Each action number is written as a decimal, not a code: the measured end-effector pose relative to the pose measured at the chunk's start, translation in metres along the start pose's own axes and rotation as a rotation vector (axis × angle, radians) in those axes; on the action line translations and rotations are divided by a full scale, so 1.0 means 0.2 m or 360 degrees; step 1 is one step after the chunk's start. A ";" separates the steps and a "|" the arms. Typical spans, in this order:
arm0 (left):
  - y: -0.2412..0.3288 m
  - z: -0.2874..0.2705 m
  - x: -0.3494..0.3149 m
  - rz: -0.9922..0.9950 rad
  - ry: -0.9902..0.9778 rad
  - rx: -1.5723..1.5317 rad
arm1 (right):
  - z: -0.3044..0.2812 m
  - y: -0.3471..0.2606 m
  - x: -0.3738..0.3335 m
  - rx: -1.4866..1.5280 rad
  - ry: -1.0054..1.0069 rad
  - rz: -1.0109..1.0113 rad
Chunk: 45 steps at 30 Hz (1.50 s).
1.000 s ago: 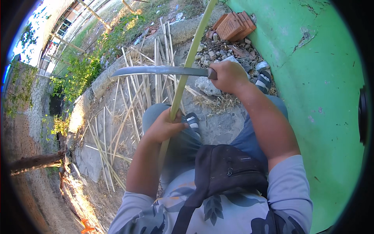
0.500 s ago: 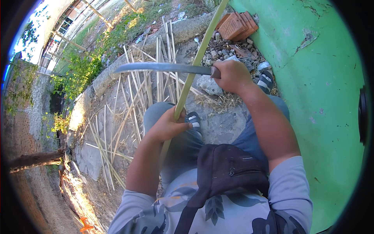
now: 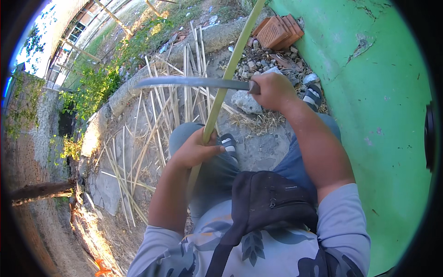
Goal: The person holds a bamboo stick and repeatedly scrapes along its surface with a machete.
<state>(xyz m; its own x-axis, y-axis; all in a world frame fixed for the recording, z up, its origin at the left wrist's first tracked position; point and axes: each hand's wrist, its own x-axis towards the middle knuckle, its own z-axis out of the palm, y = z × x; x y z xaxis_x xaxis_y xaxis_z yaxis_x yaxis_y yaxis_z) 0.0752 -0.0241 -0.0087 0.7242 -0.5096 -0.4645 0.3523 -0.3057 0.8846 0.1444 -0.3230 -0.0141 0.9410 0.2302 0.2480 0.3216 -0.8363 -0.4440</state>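
Observation:
My left hand point(image 3: 196, 151) is closed round a long, flat, pale green-yellow bamboo strip point(image 3: 236, 55), above my left knee. The strip slants from beside my left forearm up past the far edge of the view. In my right hand point(image 3: 276, 91) is the handle of a machete point(image 3: 184, 81), mostly hidden by the fingers. Its long grey blade curves slightly and points left, lying across the strip a good way above my left hand. Whether the edge touches or cuts into the strip, I cannot tell.
Many split bamboo strips point(image 3: 159, 113) lie on the concrete ground at left. Ahead are a grey rock point(image 3: 248, 101), gravel point(image 3: 249, 64) and stacked orange bricks point(image 3: 279, 33). A green wall point(image 3: 369, 138) runs along my right. A black bag point(image 3: 272, 201) rests on my lap.
The bamboo strip's far end has swung slightly left. Both hands keep their grips, and the machete blade stays across the strip, almost in the same place.

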 end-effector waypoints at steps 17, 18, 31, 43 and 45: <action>0.00 0.02 -0.01 -0.0031 -0.0051 -0.0053 | -0.04 -0.01 -0.05 0.0069 0.0082 -0.0058; -0.01 0.02 -0.02 -0.0026 -0.0047 -0.0064 | -0.04 -0.05 -0.05 -0.0011 0.0006 -0.0160; 0.02 0.04 0.00 -0.0018 0.0077 0.0127 | -0.06 0.03 -0.01 -0.0087 0.0121 0.0073; 0.10 0.05 -0.19 -0.0076 0.0286 0.0594 | -0.06 0.07 0.02 0.0131 0.0270 -0.0005; 0.07 0.05 -0.19 -0.0057 0.0324 0.0633 | -0.03 -0.01 0.01 0.0105 0.0164 -0.0129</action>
<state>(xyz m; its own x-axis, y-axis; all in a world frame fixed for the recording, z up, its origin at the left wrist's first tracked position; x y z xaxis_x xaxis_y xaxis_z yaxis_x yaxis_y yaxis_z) 0.0469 -0.0183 0.0215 0.8316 -0.3365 -0.4419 0.1530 -0.6261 0.7646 0.1451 -0.3240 -0.0071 0.8971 0.2406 0.3707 0.4054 -0.7818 -0.4738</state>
